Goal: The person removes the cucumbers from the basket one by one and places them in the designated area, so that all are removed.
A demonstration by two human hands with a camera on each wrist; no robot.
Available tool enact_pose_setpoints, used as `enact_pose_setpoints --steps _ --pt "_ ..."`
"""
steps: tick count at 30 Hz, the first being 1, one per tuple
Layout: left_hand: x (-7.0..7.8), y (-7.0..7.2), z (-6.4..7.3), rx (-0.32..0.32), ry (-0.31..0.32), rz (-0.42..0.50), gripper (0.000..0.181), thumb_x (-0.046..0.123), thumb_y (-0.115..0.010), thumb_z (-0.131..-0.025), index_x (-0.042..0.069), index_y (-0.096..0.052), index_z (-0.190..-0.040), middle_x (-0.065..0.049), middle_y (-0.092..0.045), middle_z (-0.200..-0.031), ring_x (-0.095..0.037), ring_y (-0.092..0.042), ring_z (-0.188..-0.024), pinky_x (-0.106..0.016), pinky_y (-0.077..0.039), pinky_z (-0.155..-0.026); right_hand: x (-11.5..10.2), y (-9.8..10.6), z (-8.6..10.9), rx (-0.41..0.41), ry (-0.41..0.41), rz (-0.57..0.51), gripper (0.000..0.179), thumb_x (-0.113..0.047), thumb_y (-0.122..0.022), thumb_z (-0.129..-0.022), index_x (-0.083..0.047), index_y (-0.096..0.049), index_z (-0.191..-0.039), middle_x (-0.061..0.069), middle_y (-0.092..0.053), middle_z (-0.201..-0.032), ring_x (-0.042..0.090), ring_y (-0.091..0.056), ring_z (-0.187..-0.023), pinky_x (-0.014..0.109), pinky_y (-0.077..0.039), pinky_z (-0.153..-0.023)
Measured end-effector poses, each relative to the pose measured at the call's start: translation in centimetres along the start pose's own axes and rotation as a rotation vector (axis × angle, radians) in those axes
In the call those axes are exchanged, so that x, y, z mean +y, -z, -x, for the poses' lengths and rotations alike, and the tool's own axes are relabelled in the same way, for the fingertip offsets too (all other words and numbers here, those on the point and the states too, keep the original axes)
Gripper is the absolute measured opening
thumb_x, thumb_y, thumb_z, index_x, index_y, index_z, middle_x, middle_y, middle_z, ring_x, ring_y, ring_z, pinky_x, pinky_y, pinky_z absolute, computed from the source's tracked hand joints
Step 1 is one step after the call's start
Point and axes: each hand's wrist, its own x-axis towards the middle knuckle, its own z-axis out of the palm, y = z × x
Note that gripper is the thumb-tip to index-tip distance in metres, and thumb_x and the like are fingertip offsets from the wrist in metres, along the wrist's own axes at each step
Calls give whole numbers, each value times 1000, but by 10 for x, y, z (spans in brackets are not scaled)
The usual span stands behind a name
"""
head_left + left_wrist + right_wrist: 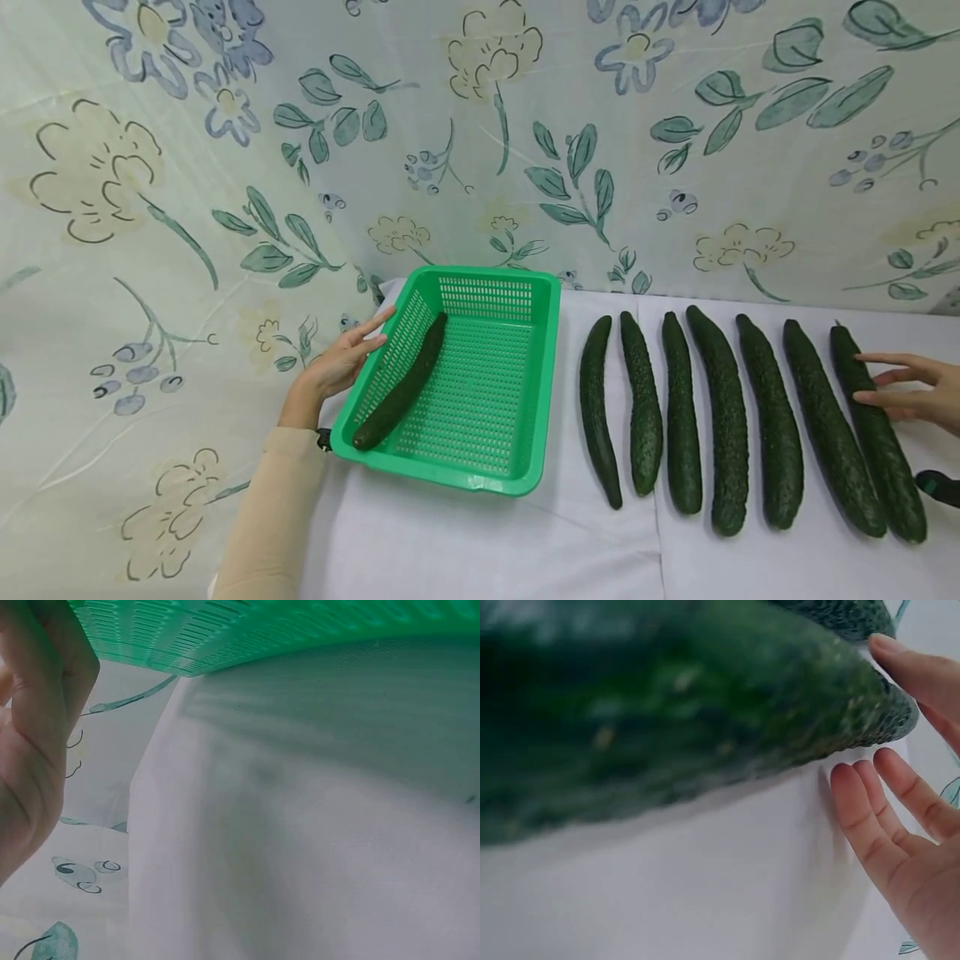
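A green plastic basket [551, 375] with slotted walls stands on the white cloth, one dark green cucumber [408, 387] lying along its left inner side. My left hand [341, 362] is at the basket's left wall, its fingers extended to the rim; the basket's underside [225, 637] fills the top of the left wrist view. Over the upper part of the rightmost cucumber [873, 417] is my right hand [918, 385], fingertips touching it in the head view. Seen from the right wrist, the thumb [907, 664] and fingers [855, 799] are spread apart around its tapered end.
Several more cucumbers, among them a thin one [596, 408] and a thick one [723, 425], lie side by side in a row right of the basket. Behind the white tablecloth [465, 533] hangs a flower-patterned cloth [450, 142], which also covers the left side.
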Motion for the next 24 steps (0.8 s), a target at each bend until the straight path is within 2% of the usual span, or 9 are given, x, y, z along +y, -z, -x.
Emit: enact_pose_setpoints --steps 1,4,7,8,11,13,15,19,24 --pt "0 0 0 2 -4 -15 55 19 -43 -109 32 -25 -160 0 -62 -70 -8 -46 -41 -23 -45 -49 1 1 -1 15 -5 -7 106 -38 -81 -86 -16 -10 -162 46 -26 -126 34 -62 -81 43 -57 -65" --pt "-1 1 -1 0 -10 -42 55 20 -43 -109 32 -25 -160 4 -45 -51 -7 -37 -36 -22 -41 -45 1 1 -3 91 10 -40 100 -34 -79 -89 -17 -12 -162 43 -34 -123 9 -60 -72 35 -57 -61" --pt "-2 2 0 12 -13 -67 55 21 -44 -109 32 -25 -160 6 -37 -47 -6 -34 -35 -22 -39 -44 -14 3 0 145 62 -67 91 -25 -74 -93 -3 -15 -160 41 -38 -117 -4 -54 -68 29 -56 -58" --pt "-3 2 0 14 -16 -69 55 21 -44 -109 31 -25 -160 7 -37 -47 -6 -34 -35 -21 -39 -45 -21 4 1 160 79 -77 88 -23 -72 -94 -6 -17 -160 35 -44 -112 -9 -51 -67 27 -55 -58" --pt "-3 2 0 13 -22 -70 56 20 -44 -109 29 -24 -161 7 -38 -48 -6 -35 -35 -21 -41 -46 -44 7 6 174 125 -165 72 -14 -70 -95 -23 -32 -155 9 -57 -97 -10 -53 -68 21 -53 -58" --pt "-4 2 0 -2 -25 -52 56 20 -43 -110 29 -23 -161 6 -40 -48 -6 -38 -36 -21 -43 -48 -54 7 8 168 165 -234 63 -8 -68 -96 -33 -39 -146 -11 -57 -89 -9 -55 -70 18 -51 -59" --pt "-4 2 0 -19 -25 -33 56 19 -42 -110 29 -21 -161 4 -42 -50 -7 -40 -36 -22 -45 -49 -65 6 9 151 188 -264 62 -7 -66 -97 -33 -39 -146 -24 -54 -85 -9 -57 -72 16 -50 -60" --pt "-5 2 0 -21 -31 -31 56 18 -42 -110 29 -22 -161 4 -42 -49 -7 -39 -36 -22 -44 -48 -89 3 9 119 186 -220 70 -15 -63 -100 -15 -26 -159 -24 -50 -93 -9 -57 -76 15 -50 -64" --pt "-7 3 0 -8 -39 -12 55 19 -42 -110 29 -24 -161 5 -42 -48 -7 -39 -36 -22 -45 -48 -123 -7 9 78 220 -287 49 -16 -62 -101 -32 -43 -143 -23 -53 -99 -4 -62 -80 17 -51 -65"
